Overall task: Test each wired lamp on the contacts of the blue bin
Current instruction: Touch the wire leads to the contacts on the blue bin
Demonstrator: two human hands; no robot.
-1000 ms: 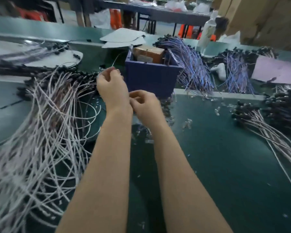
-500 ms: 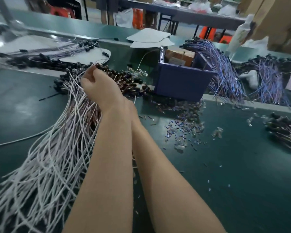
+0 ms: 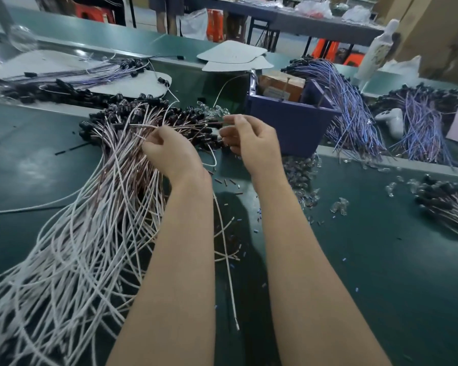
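Green table (image 3: 381, 273), seen from above the forearms. A single loose lead (image 3: 226, 260) lies between the arms, apart from the rest.

Left of it, pile of wired lamps (image 3: 85, 233): pale leads fan toward the viewer, black sockets massed at the far end.

Left hand (image 3: 169, 151) sits on the pile's far end, fingers curled in around leads.

Right hand (image 3: 254, 143) just beside it, not touching; thumb and forefinger pinch one wired lamp (image 3: 185, 125), its lead stretched level between both hands above the sockets.

Loose clear bulbs (image 3: 302, 178) scatter right of the right wrist.

Beyond the right hand, near but apart: blue bin (image 3: 288, 122), a cardboard box (image 3: 280, 84) inside.

Behind the bin, blue-leaded bundles (image 3: 352, 107).
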